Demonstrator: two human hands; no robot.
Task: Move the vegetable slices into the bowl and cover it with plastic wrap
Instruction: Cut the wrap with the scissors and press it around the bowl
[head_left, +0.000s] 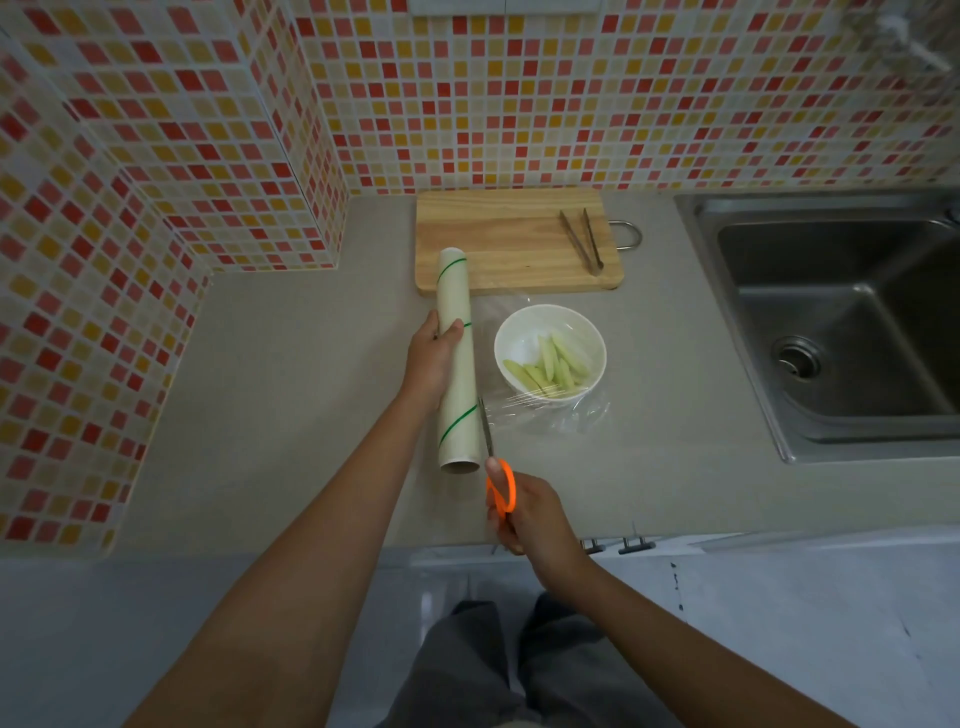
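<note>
Cutting the film free of the roll is, by my reading, the step in hand. All positions are taken from the white bowl (549, 354).

Countertop (291, 405): grey, carries everything. Sink (841, 332): well to the right of the bowl. Cutting board (514, 239): just behind the bowl, bare of slices, with tongs (582, 241) lying on its right part.

Plastic wrap roll (457, 364): lies just left of the bowl, long axis running front to back. Left hand (434, 356) grips it near the middle, thumb over the top and fingers curled behind.

Plastic wrap sheet (550, 415): drawn from the roll across the bowl; it seems to cover the rim and spill past it on the front and right sides, wrinkled there. Vegetable slices (548, 366): pale green, already inside the bowl, under the film.

Scissors (491, 447): front-left of the bowl, blades pointing away from the person along the roll's right side, at the front edge of the film. Right hand (530, 512) holds the orange handles, thumb through one loop and fingers curled round the other. How far the blades gape I cannot tell.

Judgement on method: hold the roll down firmly so the film stays taut between roll and bowl; slack film will fold in the blades rather than part. Run the cut straight, parallel and close to the roll, leaving enough margin to tuck under the rim. Risk: tugging may drag the light bowl.
</note>
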